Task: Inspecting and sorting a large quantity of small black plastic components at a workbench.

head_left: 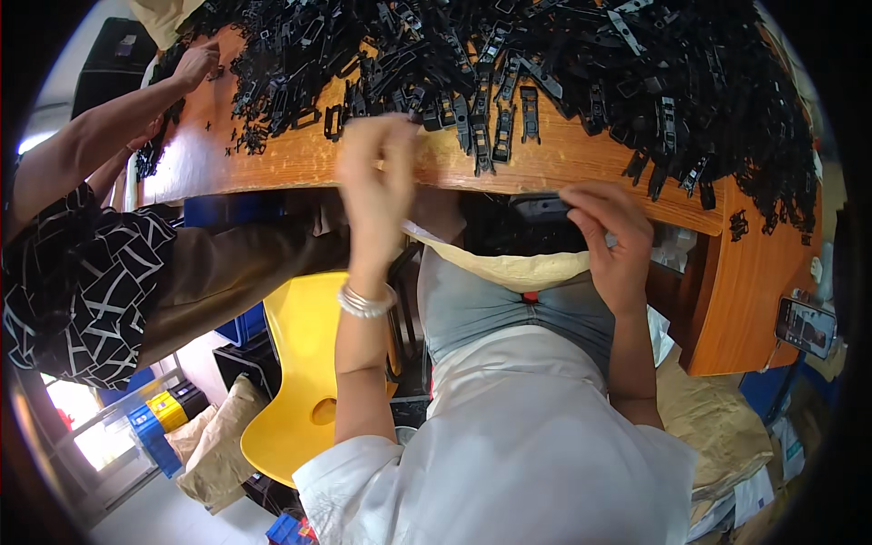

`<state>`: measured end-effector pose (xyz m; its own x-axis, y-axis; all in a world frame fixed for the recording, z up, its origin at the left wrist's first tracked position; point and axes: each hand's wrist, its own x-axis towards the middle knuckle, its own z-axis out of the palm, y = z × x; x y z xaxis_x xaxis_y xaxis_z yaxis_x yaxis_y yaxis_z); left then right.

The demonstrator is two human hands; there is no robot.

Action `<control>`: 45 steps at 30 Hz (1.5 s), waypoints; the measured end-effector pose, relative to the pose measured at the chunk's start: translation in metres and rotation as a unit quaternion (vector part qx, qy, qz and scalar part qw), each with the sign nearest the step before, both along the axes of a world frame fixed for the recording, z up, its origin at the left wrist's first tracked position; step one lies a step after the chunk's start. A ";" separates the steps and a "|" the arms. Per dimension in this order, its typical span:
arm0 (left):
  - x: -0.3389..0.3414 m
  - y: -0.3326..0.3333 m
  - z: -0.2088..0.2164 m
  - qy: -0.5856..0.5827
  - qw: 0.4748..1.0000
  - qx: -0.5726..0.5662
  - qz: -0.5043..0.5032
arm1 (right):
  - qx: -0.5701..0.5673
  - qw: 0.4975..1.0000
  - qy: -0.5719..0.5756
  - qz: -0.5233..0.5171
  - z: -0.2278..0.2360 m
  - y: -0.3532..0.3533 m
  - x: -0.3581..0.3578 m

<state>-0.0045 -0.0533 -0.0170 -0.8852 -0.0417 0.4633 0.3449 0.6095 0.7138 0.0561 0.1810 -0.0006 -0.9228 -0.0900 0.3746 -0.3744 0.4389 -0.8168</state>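
Looks like they're picking over black clip parts heaped on the worktop. Left hand is hovering, blurred, at the near edge, fingers partly curled; can't tell if they're gripping anything. Right hand is hanging above the lap, thumb and forefinger slightly apart beside a black piece; can't confirm a hold. Next move is probably calling for a clean pinch on one part. Open cream bag is holding more black parts; brown sack at right is hiding its contents.
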 end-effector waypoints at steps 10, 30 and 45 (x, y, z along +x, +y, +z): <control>-0.031 -0.093 -0.039 -0.075 0.950 -0.250 0.172 | -0.039 0.991 -0.098 -0.083 -0.002 0.040 0.024; 0.000 0.001 0.006 -0.024 0.982 0.183 0.039 | 0.194 0.817 -0.202 -0.504 -0.006 0.190 0.030; 0.043 0.083 0.017 -0.230 0.873 0.304 -0.305 | -0.257 0.966 0.002 -0.008 0.019 0.040 0.013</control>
